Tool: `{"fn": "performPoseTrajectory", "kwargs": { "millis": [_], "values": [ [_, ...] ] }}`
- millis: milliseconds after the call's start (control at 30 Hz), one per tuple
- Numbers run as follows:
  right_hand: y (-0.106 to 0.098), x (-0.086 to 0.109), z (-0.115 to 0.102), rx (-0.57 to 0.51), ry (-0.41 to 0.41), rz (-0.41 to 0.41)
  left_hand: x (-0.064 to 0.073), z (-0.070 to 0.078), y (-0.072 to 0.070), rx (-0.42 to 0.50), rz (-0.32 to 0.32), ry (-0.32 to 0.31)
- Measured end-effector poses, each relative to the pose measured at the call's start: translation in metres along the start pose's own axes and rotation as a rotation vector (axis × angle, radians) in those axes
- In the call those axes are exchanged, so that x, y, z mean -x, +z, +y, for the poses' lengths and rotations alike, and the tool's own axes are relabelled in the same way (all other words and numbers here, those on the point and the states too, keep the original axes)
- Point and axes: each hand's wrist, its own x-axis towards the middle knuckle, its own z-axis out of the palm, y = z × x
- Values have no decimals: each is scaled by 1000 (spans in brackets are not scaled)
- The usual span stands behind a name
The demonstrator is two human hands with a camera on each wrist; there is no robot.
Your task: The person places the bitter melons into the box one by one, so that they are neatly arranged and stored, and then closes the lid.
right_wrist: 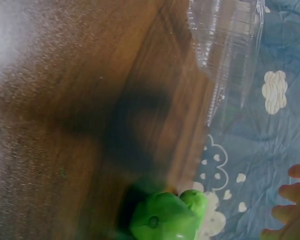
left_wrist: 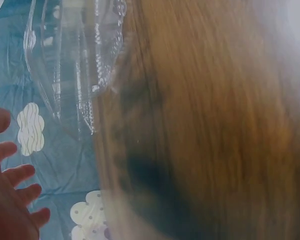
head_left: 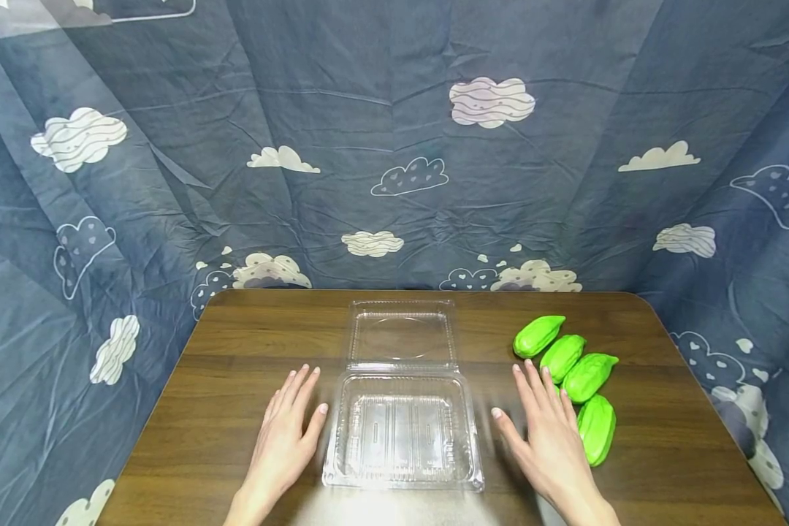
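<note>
A clear plastic clamshell container [head_left: 404, 467] lies on the table with its lid [head_left: 402, 336] folded back toward the far edge. My left hand [head_left: 284, 431] is just left of it, fingers straight and thumb spread, holding nothing. To its right, my right hand [head_left: 549, 438] is held the same way, fingers extended and nothing in them. Several bright green, pointed, ridged vegetable-like pieces [head_left: 588, 378] lie in a slanting row at the right, one partly hidden behind my right fingers. In the right wrist view, a green piece [right_wrist: 162, 217] shows at the bottom.
The brown wood-grain table [head_left: 237, 351] has rounded far corners. A blue-grey curtain [head_left: 342, 95] with cloud prints hangs behind it and along both sides. Glare brightens the near edge of the table below the container.
</note>
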Motion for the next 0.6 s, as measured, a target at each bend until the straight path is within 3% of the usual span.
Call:
{"fn": "performPoseTrajectory", "kwargs": {
  "millis": [200,333,467,600],
  "values": [
    [0,2,4,-65,-9,94,5,1,6,234,35,-28],
    [1,4,8,-105,-21,138,7,0,9,339,38,-37],
    [1,7,12,-160,-7,169,10,-1,12,436,24,-58],
    [0,11,16,-210,32,189,12,-2,16,620,-21,-101]
  ]
}}
